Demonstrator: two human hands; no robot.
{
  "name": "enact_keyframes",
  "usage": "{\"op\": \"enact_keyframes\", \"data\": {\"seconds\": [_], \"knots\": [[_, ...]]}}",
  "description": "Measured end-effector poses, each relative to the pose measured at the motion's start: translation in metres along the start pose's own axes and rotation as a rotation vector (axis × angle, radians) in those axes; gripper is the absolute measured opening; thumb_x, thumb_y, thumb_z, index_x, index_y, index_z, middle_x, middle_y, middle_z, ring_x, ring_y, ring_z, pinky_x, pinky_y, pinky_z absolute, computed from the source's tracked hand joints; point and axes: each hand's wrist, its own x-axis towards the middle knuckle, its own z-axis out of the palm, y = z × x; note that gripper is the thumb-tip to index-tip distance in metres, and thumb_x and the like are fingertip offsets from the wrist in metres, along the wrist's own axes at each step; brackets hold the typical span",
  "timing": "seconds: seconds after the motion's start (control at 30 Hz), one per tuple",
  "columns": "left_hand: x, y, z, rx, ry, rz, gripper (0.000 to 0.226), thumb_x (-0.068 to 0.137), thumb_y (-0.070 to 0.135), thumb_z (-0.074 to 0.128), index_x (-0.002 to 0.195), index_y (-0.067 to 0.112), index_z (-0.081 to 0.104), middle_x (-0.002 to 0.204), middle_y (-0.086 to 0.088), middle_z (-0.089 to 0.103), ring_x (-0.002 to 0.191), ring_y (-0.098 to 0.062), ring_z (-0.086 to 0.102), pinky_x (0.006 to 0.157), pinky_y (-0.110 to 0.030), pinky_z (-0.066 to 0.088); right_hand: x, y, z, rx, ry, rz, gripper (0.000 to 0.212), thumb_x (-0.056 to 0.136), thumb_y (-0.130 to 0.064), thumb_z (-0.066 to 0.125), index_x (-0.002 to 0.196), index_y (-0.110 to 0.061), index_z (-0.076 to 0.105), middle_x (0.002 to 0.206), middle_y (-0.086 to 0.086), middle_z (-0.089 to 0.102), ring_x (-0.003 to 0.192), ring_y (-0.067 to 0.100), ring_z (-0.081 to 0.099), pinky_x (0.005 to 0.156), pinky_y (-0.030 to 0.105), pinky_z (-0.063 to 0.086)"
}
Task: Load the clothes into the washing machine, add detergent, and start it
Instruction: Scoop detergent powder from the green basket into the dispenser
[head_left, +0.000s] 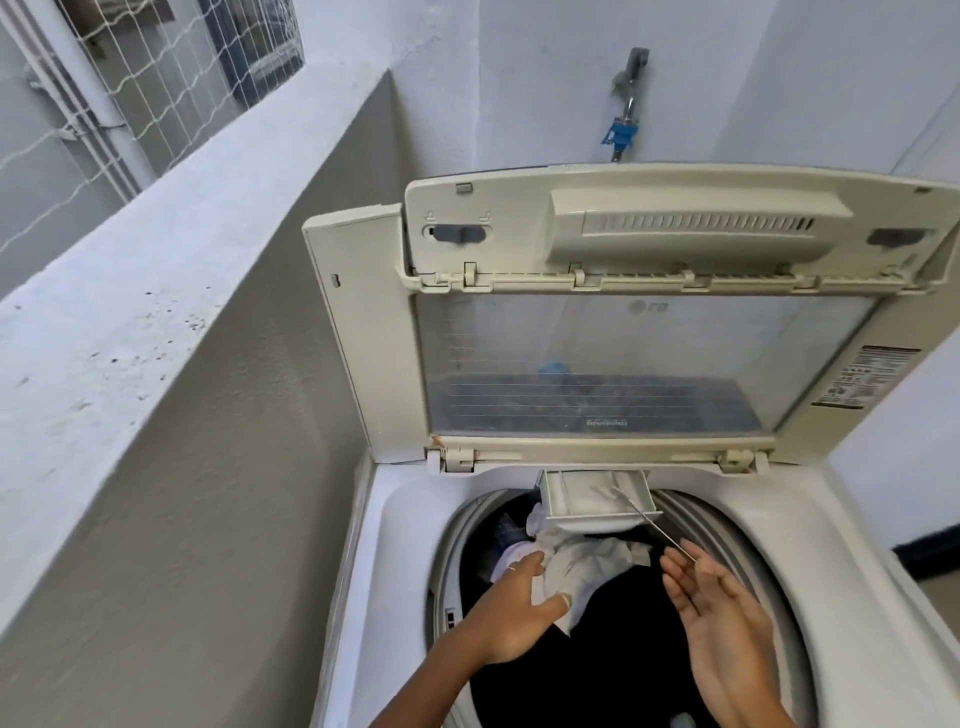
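A top-loading washing machine (810, 545) stands open, its folded lid (649, 364) raised against the back wall. Dark clothes and a crumpled white garment (587, 571) lie in the drum. My left hand (514, 608) reaches into the drum and rests on the white garment, thumb against the cloth, fingers fairly straight. My right hand (722, 618) hovers over the drum's right side, palm turned inward, fingers straight, holding nothing. A small detergent drawer (597, 499) sticks out at the drum's back rim with white powder inside. A thin string runs from the drawer toward my right fingertips.
A grey parapet wall (156, 338) runs close along the machine's left side. A water tap with a blue connector (623, 124) is on the white wall behind the lid. A netted window opening (156, 67) is at the upper left.
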Motion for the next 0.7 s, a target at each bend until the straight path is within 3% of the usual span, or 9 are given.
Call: {"op": "enact_keyframes", "data": {"seconds": [0.13,0.23,0.7], "knots": [[-0.003,0.000,-0.002,0.008,0.023,0.004,0.068,0.095,0.040,0.050,0.151,0.020,0.018,0.152,0.003,0.030,0.137,-0.014,0.034,0.111,-0.024,0.028,0.000,0.000,-0.004,0.015,-0.012,-0.010,0.057,0.099,-0.004,0.036,0.064,-0.022,0.077,0.070,0.003,0.074,0.065,0.008,0.071,0.060,0.014,0.055],[-0.005,0.002,-0.002,0.022,0.039,0.020,0.065,0.096,0.037,0.050,0.150,0.019,0.019,0.151,0.003,0.029,0.135,-0.013,0.035,0.106,-0.019,0.028,0.002,-0.001,-0.006,0.026,-0.040,0.000,0.057,0.099,-0.004,0.036,0.065,-0.022,0.078,0.071,0.003,0.074,0.065,0.009,0.071,0.061,0.014,0.056],[-0.014,0.012,-0.002,0.024,0.039,0.021,0.064,0.096,0.038,0.049,0.150,0.020,0.019,0.151,0.002,0.029,0.136,-0.013,0.034,0.107,-0.021,0.027,-0.009,-0.007,-0.005,0.114,-0.006,0.085,0.046,0.093,-0.007,0.046,0.061,-0.018,0.077,0.069,0.007,0.074,0.063,0.011,0.071,0.055,0.016,0.056]]}}
